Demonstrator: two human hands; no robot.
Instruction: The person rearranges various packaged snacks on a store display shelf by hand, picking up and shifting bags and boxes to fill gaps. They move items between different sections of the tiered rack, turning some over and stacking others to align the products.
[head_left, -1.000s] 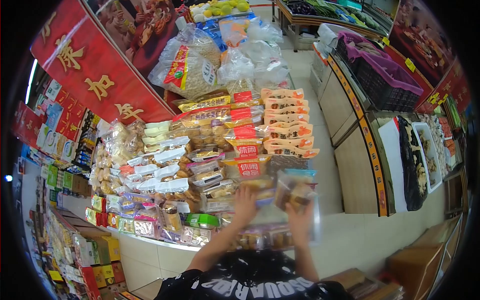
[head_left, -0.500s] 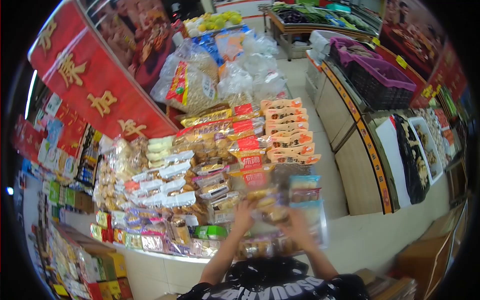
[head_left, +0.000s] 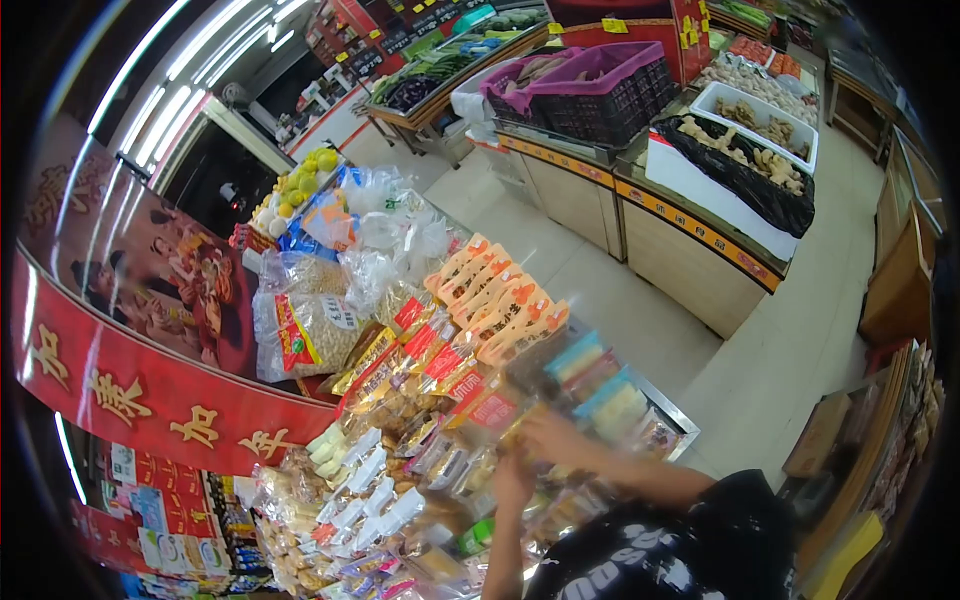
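Both of my hands are close together over the front of a display of packaged snacks. My right hand (head_left: 556, 440) is bent in from the right, its fingers blurred around a yellowish snack pack (head_left: 518, 426). Below and to the left, my left hand (head_left: 512, 475) points upward, its fingertips near the right hand and smeared by motion. Red-and-gold snack bags (head_left: 492, 408) lie just beyond the fingers. Blue-topped packs (head_left: 605, 395) lie to the right, and a green pack (head_left: 477, 536) sits left of my left wrist.
Orange-and-cream bags (head_left: 520, 325) stand in a row behind the snacks. Large clear bags (head_left: 325, 325) fill the back. A red sign panel (head_left: 130, 395) borders the left side. Across the aisle is a wooden counter (head_left: 680, 265) with a black crate (head_left: 605, 105) and ginger-like roots (head_left: 745, 155).
My view has turned to the right and tilted, so the display appears rotated. My hands, earlier on either side of a blurred snack pack, are closer together.
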